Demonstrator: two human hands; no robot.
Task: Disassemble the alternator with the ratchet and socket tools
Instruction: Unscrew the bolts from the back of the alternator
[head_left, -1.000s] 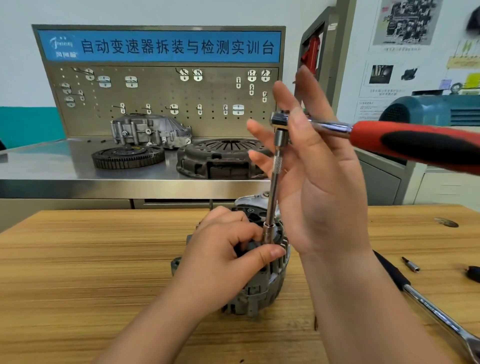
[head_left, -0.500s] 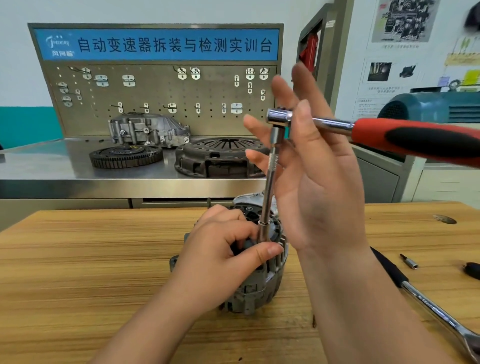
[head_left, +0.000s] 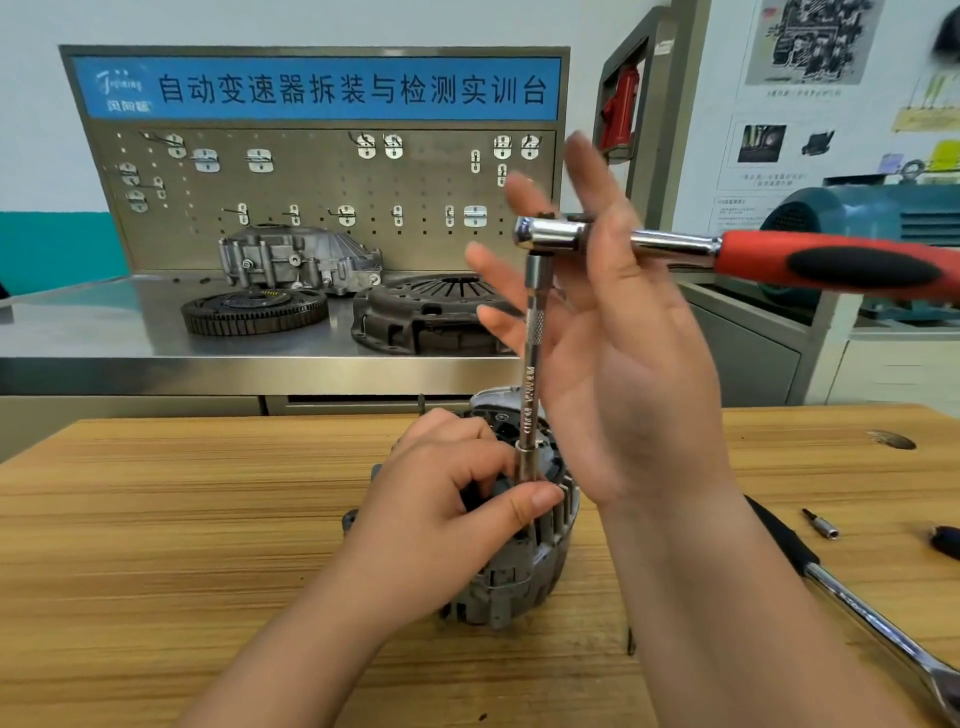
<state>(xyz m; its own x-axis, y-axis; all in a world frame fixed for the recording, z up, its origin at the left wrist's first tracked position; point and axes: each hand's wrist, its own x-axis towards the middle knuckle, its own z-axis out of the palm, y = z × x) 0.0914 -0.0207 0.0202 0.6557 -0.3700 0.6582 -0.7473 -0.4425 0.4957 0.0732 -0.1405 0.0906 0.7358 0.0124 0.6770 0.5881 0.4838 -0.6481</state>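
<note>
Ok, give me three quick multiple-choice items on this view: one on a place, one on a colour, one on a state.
1. The spare chrome bar lies: A) on the steel bench; B) on the wooden table, right of the alternator; C) on the pegboard.
2. The grip of the ratchet is: A) red and black; B) blue; C) yellow.
3. The right hand is: A) fisted round the grip; B) flat on the table; C) open, fingers straight, beside the extension.
Answers: 1 B, it rests on the wood, right of the alternator. 2 A, red with a black inlay. 3 C, its fingers stand straight by the ratchet head.
</note>
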